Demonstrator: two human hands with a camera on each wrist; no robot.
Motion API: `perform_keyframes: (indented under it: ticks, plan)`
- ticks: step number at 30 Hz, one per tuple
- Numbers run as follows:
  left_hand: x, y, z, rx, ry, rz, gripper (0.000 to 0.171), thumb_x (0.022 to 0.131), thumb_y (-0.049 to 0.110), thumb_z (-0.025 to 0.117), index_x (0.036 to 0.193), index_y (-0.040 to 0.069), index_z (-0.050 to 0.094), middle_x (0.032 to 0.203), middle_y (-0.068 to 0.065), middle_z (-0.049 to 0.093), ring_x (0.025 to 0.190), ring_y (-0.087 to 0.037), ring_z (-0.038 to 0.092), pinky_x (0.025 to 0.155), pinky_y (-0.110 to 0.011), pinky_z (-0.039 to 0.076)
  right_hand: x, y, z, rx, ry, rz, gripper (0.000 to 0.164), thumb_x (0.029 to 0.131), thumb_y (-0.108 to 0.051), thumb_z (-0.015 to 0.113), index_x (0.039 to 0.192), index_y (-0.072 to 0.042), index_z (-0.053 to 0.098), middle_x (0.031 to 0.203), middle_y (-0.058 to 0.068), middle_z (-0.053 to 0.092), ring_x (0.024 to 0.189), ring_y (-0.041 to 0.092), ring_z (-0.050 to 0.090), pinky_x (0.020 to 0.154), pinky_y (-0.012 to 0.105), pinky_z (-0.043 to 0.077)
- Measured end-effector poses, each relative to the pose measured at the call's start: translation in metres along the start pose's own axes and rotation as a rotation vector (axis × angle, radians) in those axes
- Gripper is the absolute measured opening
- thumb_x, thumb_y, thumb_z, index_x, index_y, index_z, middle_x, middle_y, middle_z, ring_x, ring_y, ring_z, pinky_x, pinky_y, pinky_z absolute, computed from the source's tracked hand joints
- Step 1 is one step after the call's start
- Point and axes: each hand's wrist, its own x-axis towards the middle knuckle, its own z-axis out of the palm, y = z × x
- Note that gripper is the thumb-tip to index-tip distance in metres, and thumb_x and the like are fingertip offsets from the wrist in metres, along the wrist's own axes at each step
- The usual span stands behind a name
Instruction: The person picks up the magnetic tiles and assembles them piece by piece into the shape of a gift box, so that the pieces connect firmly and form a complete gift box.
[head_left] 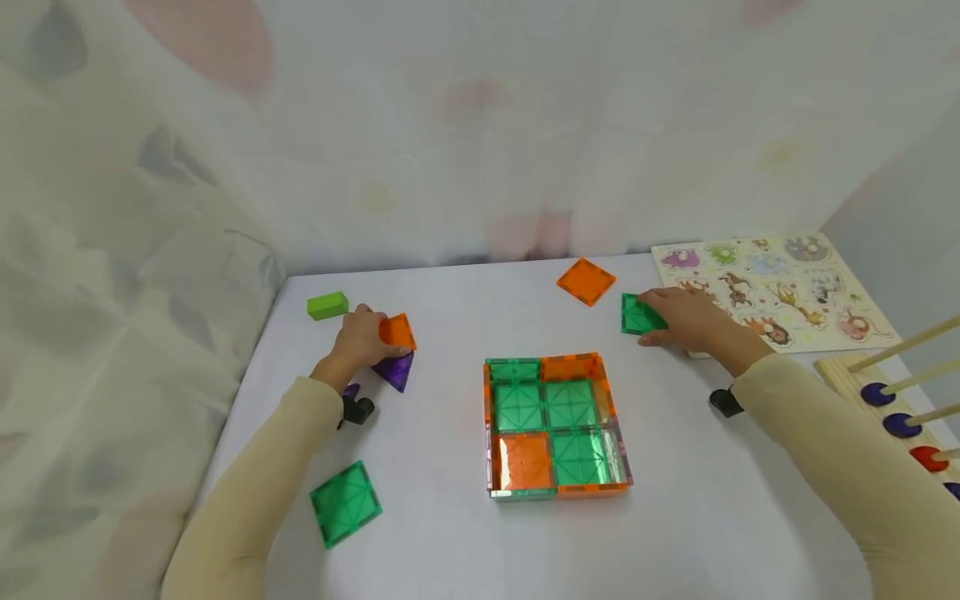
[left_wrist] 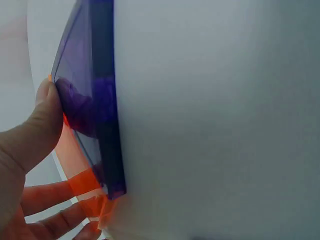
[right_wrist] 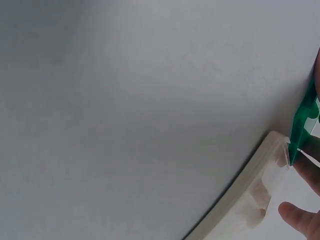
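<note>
My left hand pinches an orange square magnetic tile between thumb and fingers at the left of the table. A purple triangular tile sits right by the thumb; in the left wrist view this purple tile overlaps the orange tile, and whether it is gripped too I cannot tell. Over on the right, my right hand holds a green square tile by its edge. Only part of that green tile shows in the right wrist view. Between the hands stands an open-topped box of green and orange tiles.
An orange tile lies at the back, a larger green tile at front left. A light green block is beyond my left hand. At right are an animal puzzle board and a wooden peg toy.
</note>
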Motion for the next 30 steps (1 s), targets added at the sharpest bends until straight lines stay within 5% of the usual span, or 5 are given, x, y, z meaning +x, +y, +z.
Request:
perform_keyframes:
  ticks: [11,15,22,27,30]
  plan:
    - [-0.003,0.004,0.000,-0.093,0.009,-0.018,0.077,0.078,0.040,0.079,0.126,0.004,0.031,0.113,-0.024,0.053,0.100,-0.040,0.050,0.085,-0.053,0.044,-0.006,-0.005,-0.002,0.011,-0.009,-0.006,0.075,0.086,-0.048,0.067,0.143,-0.006,0.040,0.146,0.023,0.041,0.132,0.047,0.036,0.105,0.067,0.027]
    - [-0.007,0.005,0.001,-0.035,0.038,-0.002,0.079,0.077,0.045,0.078,0.128,0.004,0.034,0.109,-0.024,0.053,0.100,-0.040,0.047,0.084,-0.052,0.043,-0.005,-0.004,-0.001,0.013,0.003,-0.012,0.074,0.086,-0.046,0.067,0.143,-0.006,0.041,0.145,0.023,0.042,0.131,0.047,0.037,0.106,0.067,0.026]
    - [-0.013,0.001,0.006,0.030,0.037,-0.061,0.105,0.063,0.064,0.079,0.131,0.000,0.031,0.110,-0.026,0.047,0.107,-0.046,0.043,0.088,-0.059,0.038,-0.004,-0.002,0.005,0.012,0.024,-0.009,0.074,0.086,-0.045,0.068,0.142,-0.005,0.041,0.145,0.024,0.042,0.132,0.047,0.036,0.107,0.067,0.023]
    - [-0.014,-0.005,0.006,-0.084,0.096,-0.074,0.102,0.069,0.062,0.074,0.135,0.000,0.026,0.113,-0.024,0.040,0.106,-0.041,0.039,0.081,-0.051,0.042,-0.003,-0.001,0.006,0.004,0.043,-0.031,0.074,0.087,-0.047,0.066,0.142,-0.006,0.042,0.144,0.023,0.043,0.131,0.046,0.038,0.107,0.065,0.027]
    - [-0.016,-0.001,0.003,-0.183,0.136,-0.012,0.096,0.074,0.052,0.073,0.138,0.000,0.024,0.119,-0.022,0.033,0.107,-0.037,0.036,0.079,-0.044,0.045,-0.006,-0.001,0.005,-0.007,0.062,-0.037,0.075,0.085,-0.051,0.066,0.143,-0.010,0.042,0.141,0.022,0.048,0.126,0.045,0.044,0.102,0.066,0.033]
